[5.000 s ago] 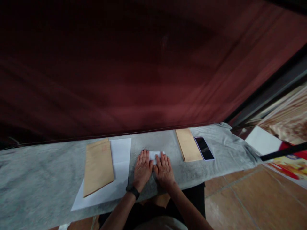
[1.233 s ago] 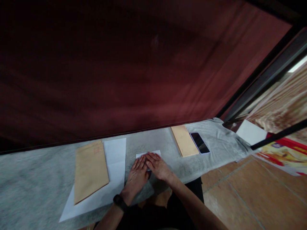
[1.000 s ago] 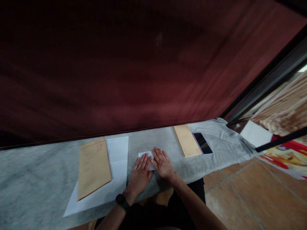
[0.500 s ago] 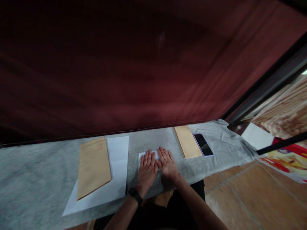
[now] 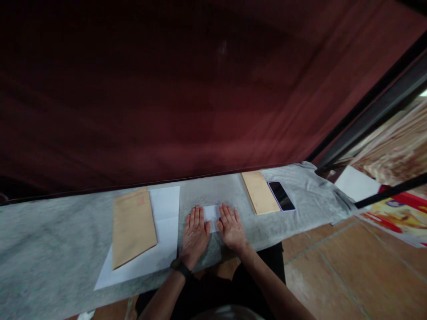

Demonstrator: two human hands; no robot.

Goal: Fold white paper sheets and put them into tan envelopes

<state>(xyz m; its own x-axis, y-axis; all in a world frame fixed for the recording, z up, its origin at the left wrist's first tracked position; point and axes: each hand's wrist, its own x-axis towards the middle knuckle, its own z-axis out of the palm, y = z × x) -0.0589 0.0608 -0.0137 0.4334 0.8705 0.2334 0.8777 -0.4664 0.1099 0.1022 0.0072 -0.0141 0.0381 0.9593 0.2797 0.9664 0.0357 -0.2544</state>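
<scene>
A small folded white paper (image 5: 211, 212) lies on the grey cloth-covered table (image 5: 50, 240) in front of me. My left hand (image 5: 195, 231), with a black band on its wrist, lies flat on the paper's left part, fingers stretched out. My right hand (image 5: 231, 227) lies flat on its right part, fingers also spread. Only a strip of the paper shows between the two hands.
To the left a brown envelope (image 5: 133, 226) lies on a large white sheet (image 5: 163, 235). To the right lie a second brown envelope (image 5: 260, 192) and a dark phone (image 5: 281, 196). A dark red curtain (image 5: 200, 89) hangs behind the table. Tiled floor (image 5: 350, 275) is at right.
My hands have slid apart sideways over the folded paper, so a strip of it now shows between them. A second ago the right hand overlapped the left.
</scene>
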